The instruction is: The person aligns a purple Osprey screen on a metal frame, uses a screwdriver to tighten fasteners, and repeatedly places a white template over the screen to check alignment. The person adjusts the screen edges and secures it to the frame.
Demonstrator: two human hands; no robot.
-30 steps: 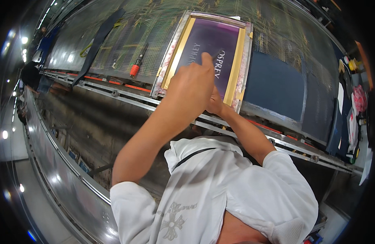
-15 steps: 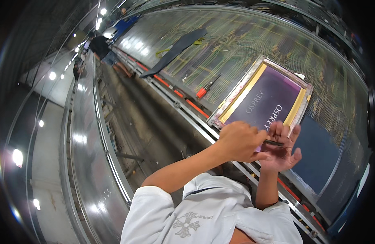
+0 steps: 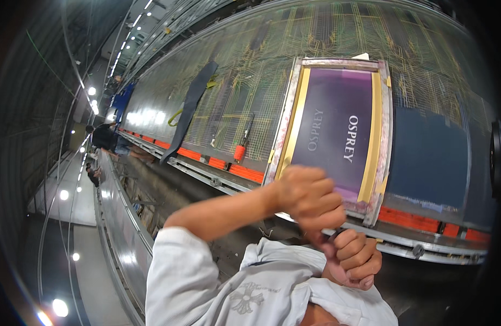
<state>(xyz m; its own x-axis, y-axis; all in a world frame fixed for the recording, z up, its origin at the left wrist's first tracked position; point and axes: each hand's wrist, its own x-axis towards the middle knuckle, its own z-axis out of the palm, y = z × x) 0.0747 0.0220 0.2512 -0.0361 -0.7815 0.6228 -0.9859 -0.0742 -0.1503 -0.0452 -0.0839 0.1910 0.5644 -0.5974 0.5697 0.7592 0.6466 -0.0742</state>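
My left hand (image 3: pixel 310 198) is curled into a fist just in front of the near edge of a screen-printing frame (image 3: pixel 383 136). The frame has a metal rim, yellow tape borders and a purple mesh with white lettering. My right hand (image 3: pixel 355 259) is also a fist, lower and closer to my chest. The lower fingers of the left hand touch the top of the right fist. Nothing shows inside either hand. My white shirt (image 3: pixel 245 282) fills the bottom of the view.
The frame lies on a long dark printing table (image 3: pixel 272 70) marked with yellow grid lines. A navy fabric panel (image 3: pixel 430 157) lies to its right, an orange-handled tool (image 3: pixel 240 149) and a dark cloth strip (image 3: pixel 193 108) to its left. A metal rail (image 3: pixel 218 179) edges the table. Another person (image 3: pixel 103 136) stands far left.
Both hands have dropped off the frame toward my chest and closed into touching fists. The view has swung, so the frame now sits upper right.
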